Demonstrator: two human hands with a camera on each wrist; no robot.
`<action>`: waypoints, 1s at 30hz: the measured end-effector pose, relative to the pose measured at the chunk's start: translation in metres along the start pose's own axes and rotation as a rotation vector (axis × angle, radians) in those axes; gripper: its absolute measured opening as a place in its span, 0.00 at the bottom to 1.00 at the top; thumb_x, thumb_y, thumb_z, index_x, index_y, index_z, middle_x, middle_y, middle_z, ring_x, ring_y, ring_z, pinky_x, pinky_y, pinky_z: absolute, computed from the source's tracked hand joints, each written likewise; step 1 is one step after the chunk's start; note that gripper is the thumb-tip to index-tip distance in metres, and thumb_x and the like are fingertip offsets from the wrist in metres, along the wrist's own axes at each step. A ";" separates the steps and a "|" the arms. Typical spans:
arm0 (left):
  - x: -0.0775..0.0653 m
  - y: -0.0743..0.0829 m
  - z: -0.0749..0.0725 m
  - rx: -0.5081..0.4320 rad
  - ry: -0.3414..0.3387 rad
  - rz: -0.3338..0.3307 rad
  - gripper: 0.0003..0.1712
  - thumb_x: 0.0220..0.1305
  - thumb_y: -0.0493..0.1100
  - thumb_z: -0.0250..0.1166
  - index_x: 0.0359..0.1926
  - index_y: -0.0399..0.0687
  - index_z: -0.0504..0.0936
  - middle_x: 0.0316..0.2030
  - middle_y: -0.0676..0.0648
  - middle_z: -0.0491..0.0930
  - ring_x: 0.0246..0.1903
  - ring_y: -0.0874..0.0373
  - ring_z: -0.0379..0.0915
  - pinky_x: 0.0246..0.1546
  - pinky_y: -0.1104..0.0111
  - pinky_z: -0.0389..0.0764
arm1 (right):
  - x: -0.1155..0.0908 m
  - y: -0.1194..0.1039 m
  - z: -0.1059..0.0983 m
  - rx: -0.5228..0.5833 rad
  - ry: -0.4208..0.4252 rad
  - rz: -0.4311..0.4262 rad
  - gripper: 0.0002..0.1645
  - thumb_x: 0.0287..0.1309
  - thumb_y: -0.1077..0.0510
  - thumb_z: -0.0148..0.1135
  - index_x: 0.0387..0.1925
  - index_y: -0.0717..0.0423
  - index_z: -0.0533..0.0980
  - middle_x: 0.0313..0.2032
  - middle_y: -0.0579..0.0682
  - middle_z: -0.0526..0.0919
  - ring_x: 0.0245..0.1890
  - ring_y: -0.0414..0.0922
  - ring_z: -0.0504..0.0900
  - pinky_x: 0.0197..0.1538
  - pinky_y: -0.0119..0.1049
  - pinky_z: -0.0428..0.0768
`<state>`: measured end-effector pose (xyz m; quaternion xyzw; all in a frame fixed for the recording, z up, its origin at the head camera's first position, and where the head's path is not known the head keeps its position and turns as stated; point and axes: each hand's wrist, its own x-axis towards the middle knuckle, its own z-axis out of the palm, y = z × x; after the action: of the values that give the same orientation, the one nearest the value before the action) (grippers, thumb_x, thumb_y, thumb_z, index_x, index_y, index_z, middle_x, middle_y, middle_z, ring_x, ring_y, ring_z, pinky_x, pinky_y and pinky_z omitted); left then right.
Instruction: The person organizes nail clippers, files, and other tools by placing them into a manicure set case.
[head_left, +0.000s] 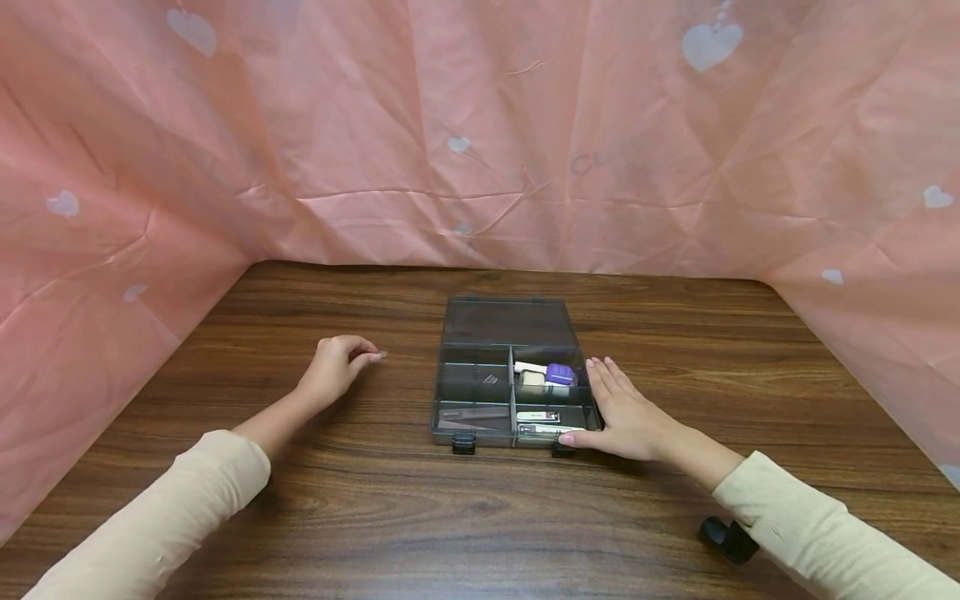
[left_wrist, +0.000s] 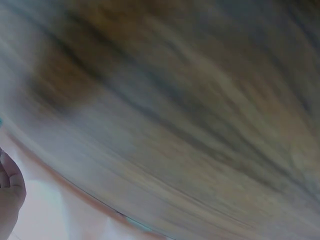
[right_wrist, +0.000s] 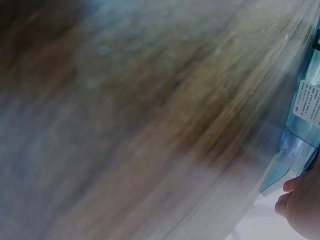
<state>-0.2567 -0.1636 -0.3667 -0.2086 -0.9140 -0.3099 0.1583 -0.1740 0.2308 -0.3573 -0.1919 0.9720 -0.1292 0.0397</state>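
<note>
My left hand [head_left: 335, 367] pinches a small, clear-looking piece [head_left: 382, 355] between thumb and fingertips, left of a dark see-through divided box [head_left: 465, 375]; its exact kind is too small to tell. The right hand [head_left: 630, 417] rests along the box's right side, fingers stretched out and thumb at the front edge. Behind the compartments the lid [head_left: 506, 322] lies folded back. Inside are a purple bottle [head_left: 561, 374], a cream bottle [head_left: 532, 378], a nail clipper [head_left: 537, 416], grey flat strips like nail files [head_left: 472, 413] and small clear pieces [head_left: 491, 379].
The box stands on a brown wood-grain table [head_left: 375, 500]. Pink cloth with white hearts [head_left: 510, 150] encloses the back and sides. A black wrist mount [head_left: 727, 539] sits beneath the right sleeve. In the right wrist view, a printed label [right_wrist: 307, 102] shows on the box.
</note>
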 end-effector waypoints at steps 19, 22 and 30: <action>0.009 0.045 0.020 -0.110 -0.013 0.099 0.05 0.54 0.35 0.66 0.29 0.36 0.84 0.28 0.42 0.84 0.25 0.59 0.75 0.27 0.70 0.78 | 0.000 0.001 0.001 -0.003 0.006 -0.005 0.69 0.47 0.26 0.56 0.67 0.75 0.44 0.69 0.72 0.46 0.70 0.66 0.42 0.70 0.57 0.48; 0.011 0.050 0.024 -0.122 -0.021 0.110 0.04 0.54 0.35 0.66 0.29 0.36 0.84 0.28 0.42 0.84 0.26 0.59 0.76 0.28 0.70 0.78 | 0.000 0.001 0.000 0.000 0.006 -0.005 0.69 0.47 0.26 0.57 0.67 0.75 0.44 0.69 0.72 0.46 0.70 0.66 0.42 0.70 0.57 0.48; 0.017 0.066 0.034 -0.127 -0.095 0.134 0.04 0.55 0.36 0.66 0.30 0.37 0.84 0.28 0.44 0.83 0.24 0.62 0.71 0.25 0.74 0.75 | -0.001 0.001 0.000 -0.005 0.004 -0.006 0.69 0.47 0.26 0.56 0.68 0.75 0.44 0.69 0.71 0.46 0.70 0.66 0.42 0.69 0.57 0.48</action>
<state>-0.2451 -0.0894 -0.3520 -0.2935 -0.8829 -0.3457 0.1218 -0.1739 0.2322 -0.3579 -0.1948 0.9719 -0.1273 0.0369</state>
